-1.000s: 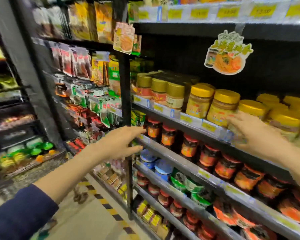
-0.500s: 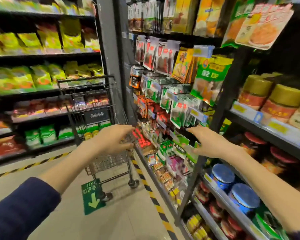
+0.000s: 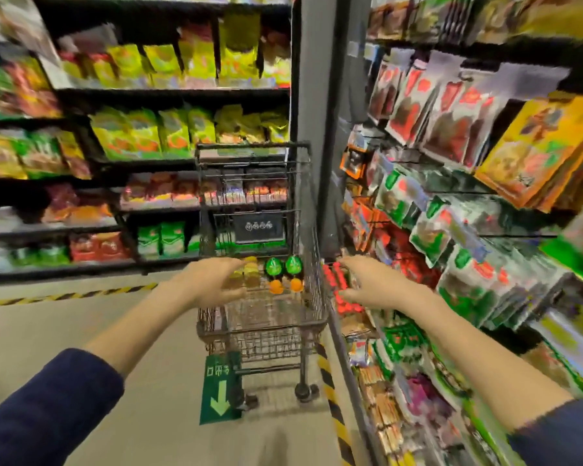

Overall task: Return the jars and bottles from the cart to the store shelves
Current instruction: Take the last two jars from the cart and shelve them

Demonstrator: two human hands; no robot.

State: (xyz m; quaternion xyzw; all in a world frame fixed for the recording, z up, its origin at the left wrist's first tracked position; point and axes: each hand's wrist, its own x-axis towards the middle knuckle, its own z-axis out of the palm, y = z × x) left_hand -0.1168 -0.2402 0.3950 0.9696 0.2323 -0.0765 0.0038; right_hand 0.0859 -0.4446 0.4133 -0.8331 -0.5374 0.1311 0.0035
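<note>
A dark wire shopping cart (image 3: 313, 317) stands in the aisle straight ahead. Inside it at the far end are two green-capped bottles (image 3: 284, 266), two orange-capped ones (image 3: 286, 286) and several yellow-lidded jars (image 3: 249, 275), partly hidden by my left hand. My left hand (image 3: 212, 284) reaches over the cart's left side with fingers spread and holds nothing. My right hand (image 3: 372, 285) is stretched out just right of the cart, empty, with relaxed fingers, in front of hanging packets. The picture is blurred by motion.
Shelves of hanging snack packets (image 3: 451, 230) run along the right, close to my right arm. Shelves of bagged goods (image 3: 155, 136) fill the far left wall. A grey pillar (image 3: 320, 95) rises behind the cart. Hazard tape and a green arrow sticker (image 3: 220, 388) mark the floor.
My view has swung left from the jar shelves to the cart, which now stands centred. Both empty hands have moved toward the cart; the right hand left the shelf edge.
</note>
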